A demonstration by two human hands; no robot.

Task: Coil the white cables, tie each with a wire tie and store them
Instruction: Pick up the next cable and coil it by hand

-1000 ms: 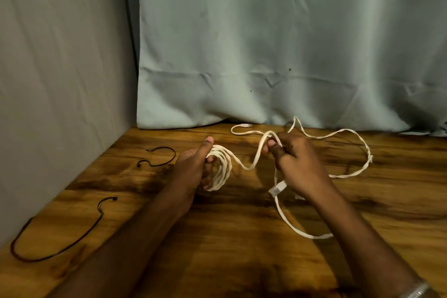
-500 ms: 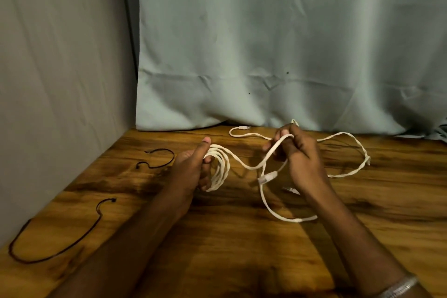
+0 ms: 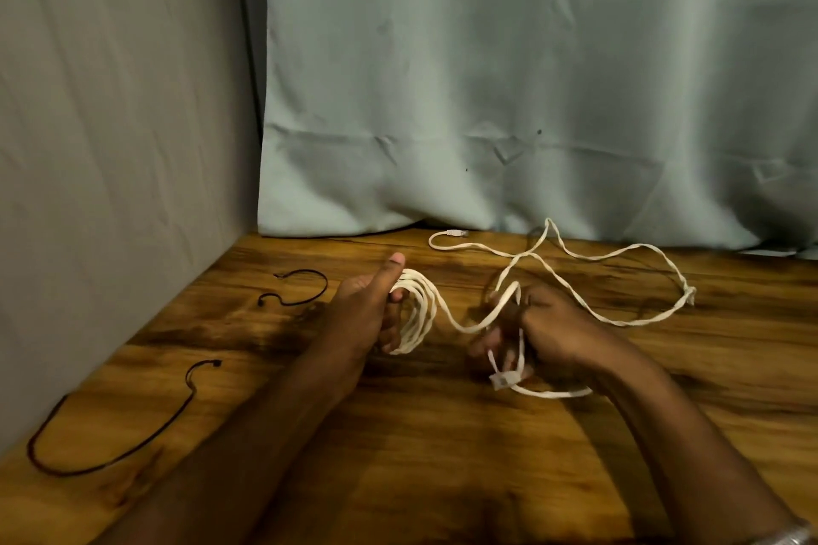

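Two thin dark wire ties lie loose left of the hands: one wire tie near the left hand, a longer wire tie toward the near left edge; neither is touched. The left hand grips a coil of the white cable, fingers curled through the loops, thumb raised. From the coil a strand sags across to the right hand, whose grip closes on it; a plug end dangles just below. The remaining cable sprawls over the wooden worktop behind, its other plug near a pale curtain.
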